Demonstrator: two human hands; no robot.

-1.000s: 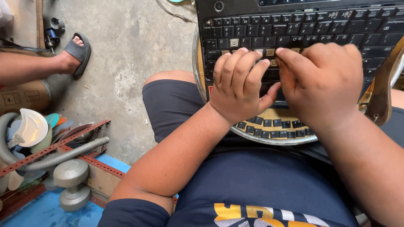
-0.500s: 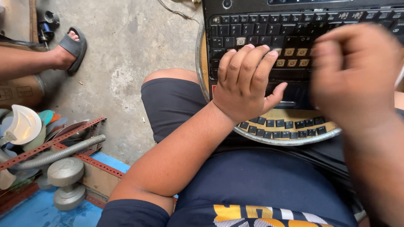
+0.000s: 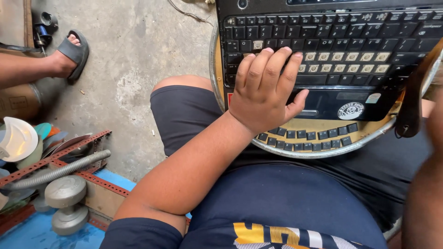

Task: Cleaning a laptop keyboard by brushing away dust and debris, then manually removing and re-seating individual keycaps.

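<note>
Our left hand (image 3: 265, 92) lies flat, fingers spread, on the black laptop keyboard (image 3: 332, 50) that rests on a round metal tray (image 3: 323, 150) across our lap; loose black keycaps (image 3: 307, 134) sit in rows just below; our right hand (image 3: 434, 124) is blurred at the edge, so we cannot tell its state.

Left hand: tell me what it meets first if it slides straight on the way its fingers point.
The left hand lies flat on the black keyboard, fingers pointing up-frame. Going on, its fingertips would likely cross the upper rows of black keys first, then the keyboard's top edge.
</note>
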